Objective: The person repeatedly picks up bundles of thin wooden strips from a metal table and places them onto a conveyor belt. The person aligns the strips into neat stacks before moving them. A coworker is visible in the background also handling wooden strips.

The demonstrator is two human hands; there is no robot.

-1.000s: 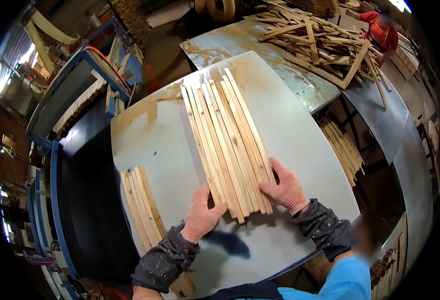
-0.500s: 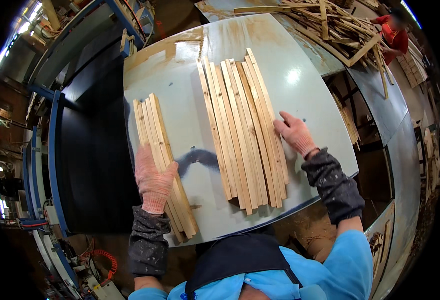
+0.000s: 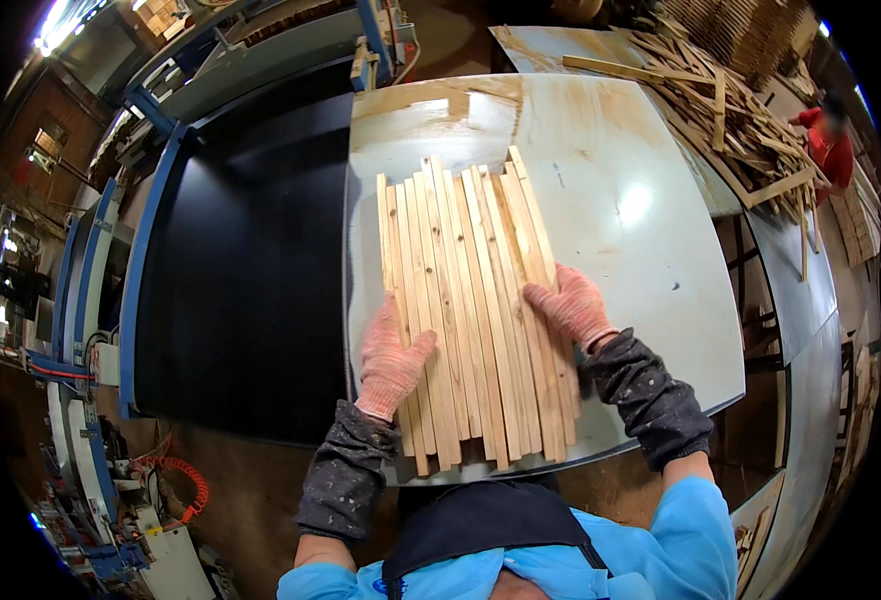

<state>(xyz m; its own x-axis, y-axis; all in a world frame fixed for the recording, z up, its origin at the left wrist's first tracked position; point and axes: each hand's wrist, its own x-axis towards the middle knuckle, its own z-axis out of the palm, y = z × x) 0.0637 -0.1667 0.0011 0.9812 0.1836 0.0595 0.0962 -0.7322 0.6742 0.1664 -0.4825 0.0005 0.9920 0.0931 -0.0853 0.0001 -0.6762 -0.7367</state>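
Observation:
Several pale wooden strips (image 3: 471,300) lie side by side on a light grey tabletop, their ends uneven. My left hand (image 3: 393,355), in a pinkish knitted glove, presses against the left edge of this row, its thumb over the top. On the opposite edge, my right hand (image 3: 573,305), gloved alike, has its thumb on the outer strips and its fingers down along the side. Between them the two hands squeeze the row together. The fingertips at the outer sides are partly hidden.
The tabletop (image 3: 651,290) has brown stains at its far edge. To its left is a black conveyor-like surface (image 3: 251,270) with a blue frame (image 3: 151,270). A heap of loose wood (image 3: 731,130) lies at the far right, near a person in red (image 3: 833,150).
The smaller group of strips on the left now lies against the larger group, forming one row. My hands have come closer together, and my view has swung left.

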